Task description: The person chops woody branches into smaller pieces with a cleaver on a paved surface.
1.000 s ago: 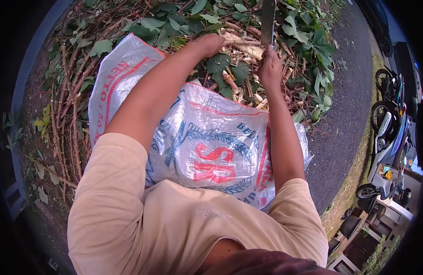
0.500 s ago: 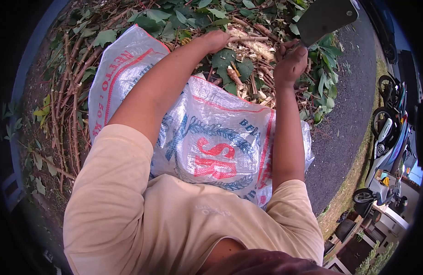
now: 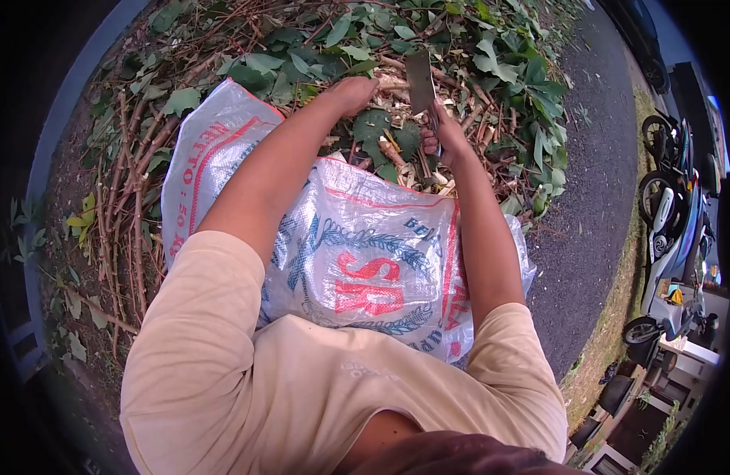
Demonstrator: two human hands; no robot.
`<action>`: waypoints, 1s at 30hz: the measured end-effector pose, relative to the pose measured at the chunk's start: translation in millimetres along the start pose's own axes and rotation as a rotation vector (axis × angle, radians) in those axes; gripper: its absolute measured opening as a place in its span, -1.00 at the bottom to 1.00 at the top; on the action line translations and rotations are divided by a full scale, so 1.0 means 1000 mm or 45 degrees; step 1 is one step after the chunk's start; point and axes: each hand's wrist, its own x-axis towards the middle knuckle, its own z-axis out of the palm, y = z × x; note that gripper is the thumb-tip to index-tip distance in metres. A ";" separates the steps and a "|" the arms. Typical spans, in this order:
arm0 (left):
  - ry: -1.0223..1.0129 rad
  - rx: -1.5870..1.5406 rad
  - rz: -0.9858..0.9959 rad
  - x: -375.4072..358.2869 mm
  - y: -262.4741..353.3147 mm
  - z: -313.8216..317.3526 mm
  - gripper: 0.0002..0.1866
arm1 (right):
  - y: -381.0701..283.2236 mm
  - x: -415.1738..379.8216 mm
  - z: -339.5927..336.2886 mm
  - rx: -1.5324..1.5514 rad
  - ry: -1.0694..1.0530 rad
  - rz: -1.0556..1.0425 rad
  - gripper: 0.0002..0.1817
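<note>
My left hand (image 3: pixel 355 95) is closed on the end of a cut stick (image 3: pixel 392 83) above the heap of leaves and chips. In my right hand (image 3: pixel 446 136) is the handle of a cleaver, its broad dark blade (image 3: pixel 420 81) upright at the stick, its edge partly hidden. Pale wood chips (image 3: pixel 416 150) and a large green leaf (image 3: pixel 373 131) lie just below my hands. A white woven sack (image 3: pixel 357 245) with red and blue print covers my lap.
Long bare branches (image 3: pixel 115 206) are piled at the left, and leafy cuttings (image 3: pixel 499 63) spread across the top and right. A paved road (image 3: pixel 583 222) runs on the right, with parked motorcycles (image 3: pixel 662 229) beyond a grass strip.
The cleaver has come down and left from its raised position to the stick, and my right hand has moved closer to my left hand, which still holds the stick.
</note>
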 end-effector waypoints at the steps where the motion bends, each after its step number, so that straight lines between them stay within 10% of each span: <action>1: -0.037 -0.013 -0.032 -0.002 0.002 -0.003 -0.65 | -0.001 0.000 -0.003 0.091 -0.039 0.008 -0.45; 8: -0.159 -0.080 -0.176 -0.016 0.020 -0.015 -0.57 | 0.001 -0.002 -0.004 0.232 -0.057 0.051 -0.42; 17: -0.439 -0.744 -0.352 0.022 -0.004 0.016 -0.53 | -0.004 -0.030 0.037 -0.591 0.409 -1.486 -0.47; 20: -0.608 -0.992 -0.674 -0.007 0.033 -0.033 -0.55 | 0.041 0.045 -0.016 -0.970 0.298 -0.564 -0.34; 30: -0.301 -0.746 -0.316 0.034 -0.010 0.014 -0.66 | 0.008 0.002 -0.004 -0.660 0.318 -0.477 -0.27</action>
